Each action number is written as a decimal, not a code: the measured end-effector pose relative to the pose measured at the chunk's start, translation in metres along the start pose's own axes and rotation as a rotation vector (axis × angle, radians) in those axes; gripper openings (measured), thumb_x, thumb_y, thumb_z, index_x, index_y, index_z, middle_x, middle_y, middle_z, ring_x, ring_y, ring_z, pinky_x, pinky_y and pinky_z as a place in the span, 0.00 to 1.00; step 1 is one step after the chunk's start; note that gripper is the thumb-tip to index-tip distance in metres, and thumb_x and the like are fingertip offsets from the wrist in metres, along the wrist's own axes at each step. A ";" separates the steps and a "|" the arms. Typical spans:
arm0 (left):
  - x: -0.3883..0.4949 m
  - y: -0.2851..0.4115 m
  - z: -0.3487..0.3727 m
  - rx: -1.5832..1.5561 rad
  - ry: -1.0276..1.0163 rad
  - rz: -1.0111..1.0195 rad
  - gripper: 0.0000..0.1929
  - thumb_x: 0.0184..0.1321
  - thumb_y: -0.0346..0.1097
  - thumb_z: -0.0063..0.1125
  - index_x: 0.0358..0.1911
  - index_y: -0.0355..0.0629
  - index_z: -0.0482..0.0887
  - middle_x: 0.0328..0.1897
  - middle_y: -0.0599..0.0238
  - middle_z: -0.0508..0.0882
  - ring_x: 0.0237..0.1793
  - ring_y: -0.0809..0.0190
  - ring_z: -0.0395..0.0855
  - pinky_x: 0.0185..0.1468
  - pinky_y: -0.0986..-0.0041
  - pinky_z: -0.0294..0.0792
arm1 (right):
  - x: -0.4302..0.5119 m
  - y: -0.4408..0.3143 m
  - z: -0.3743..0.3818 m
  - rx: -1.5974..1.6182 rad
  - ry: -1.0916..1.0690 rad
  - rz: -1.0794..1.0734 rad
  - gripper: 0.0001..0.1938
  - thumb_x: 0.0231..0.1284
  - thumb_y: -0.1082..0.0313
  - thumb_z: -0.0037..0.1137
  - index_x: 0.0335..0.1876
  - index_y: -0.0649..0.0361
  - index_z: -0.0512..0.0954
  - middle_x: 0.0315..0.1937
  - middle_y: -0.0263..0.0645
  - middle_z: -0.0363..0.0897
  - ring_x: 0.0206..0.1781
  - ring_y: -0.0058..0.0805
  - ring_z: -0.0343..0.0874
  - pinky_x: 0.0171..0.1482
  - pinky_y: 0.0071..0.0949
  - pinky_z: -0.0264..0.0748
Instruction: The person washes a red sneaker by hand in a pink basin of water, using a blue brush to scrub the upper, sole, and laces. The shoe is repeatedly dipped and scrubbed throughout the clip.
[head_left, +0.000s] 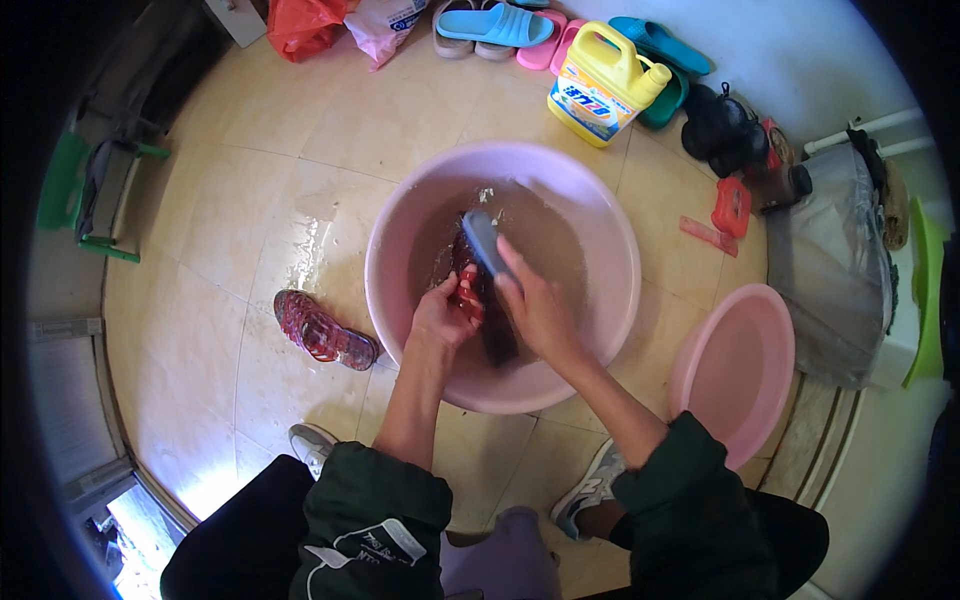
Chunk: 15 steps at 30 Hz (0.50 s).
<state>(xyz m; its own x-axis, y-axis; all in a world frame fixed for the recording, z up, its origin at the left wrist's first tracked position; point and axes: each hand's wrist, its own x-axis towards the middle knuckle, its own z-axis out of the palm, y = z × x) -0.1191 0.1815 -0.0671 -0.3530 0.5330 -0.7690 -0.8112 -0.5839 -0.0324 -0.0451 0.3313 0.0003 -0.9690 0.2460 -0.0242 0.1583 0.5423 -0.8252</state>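
A large pink plastic basin (622, 300) with murky water (555, 240) stands on the floor before me. Over the water my left hand (444, 311) grips a dark sandal (499, 337) by its red straps. My right hand (540, 315) is closed around a blue-grey brush (487, 240), its head against or just above the sandal's far part; the bristles are hidden and the brush is slightly blurred. On the tiles left of the basin lies a wet, patterned sandal with red straps (322, 330).
A smaller pink basin (780, 330) stands at the right. Beyond the large basin are a yellow detergent jug (592, 90), slippers (495, 26) and plastic bags (304, 26). A red soap box (731, 206) lies right, a green folding stool (64, 184) left. Water wets the tiles (307, 247).
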 end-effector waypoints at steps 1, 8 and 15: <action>0.000 0.001 0.002 -0.035 0.015 -0.004 0.13 0.72 0.41 0.46 0.45 0.45 0.84 0.30 0.76 0.83 0.27 0.74 0.75 0.34 0.78 0.70 | 0.001 -0.003 0.000 0.022 0.068 -0.021 0.26 0.69 0.63 0.50 0.73 0.48 0.62 0.38 0.61 0.79 0.41 0.62 0.79 0.40 0.52 0.73; 0.002 0.011 0.001 -0.070 0.168 0.089 0.14 0.73 0.41 0.44 0.46 0.42 0.83 0.33 0.73 0.84 0.31 0.73 0.79 0.35 0.78 0.72 | -0.034 -0.021 -0.021 -0.155 -0.342 0.094 0.28 0.69 0.61 0.51 0.74 0.42 0.61 0.40 0.59 0.79 0.42 0.59 0.80 0.42 0.49 0.75; 0.005 0.025 0.001 -0.192 -0.039 -0.052 0.11 0.71 0.36 0.49 0.44 0.38 0.83 0.36 0.64 0.87 0.29 0.70 0.82 0.32 0.80 0.75 | -0.018 -0.003 -0.018 -0.026 -0.127 0.027 0.27 0.70 0.66 0.50 0.72 0.58 0.61 0.49 0.59 0.80 0.52 0.55 0.80 0.53 0.43 0.74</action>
<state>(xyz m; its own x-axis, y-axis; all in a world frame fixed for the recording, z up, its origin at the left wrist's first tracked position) -0.1414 0.1703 -0.0716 -0.3337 0.5869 -0.7377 -0.7266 -0.6587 -0.1954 -0.0251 0.3401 0.0132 -0.9803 0.1577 -0.1189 0.1878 0.5579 -0.8084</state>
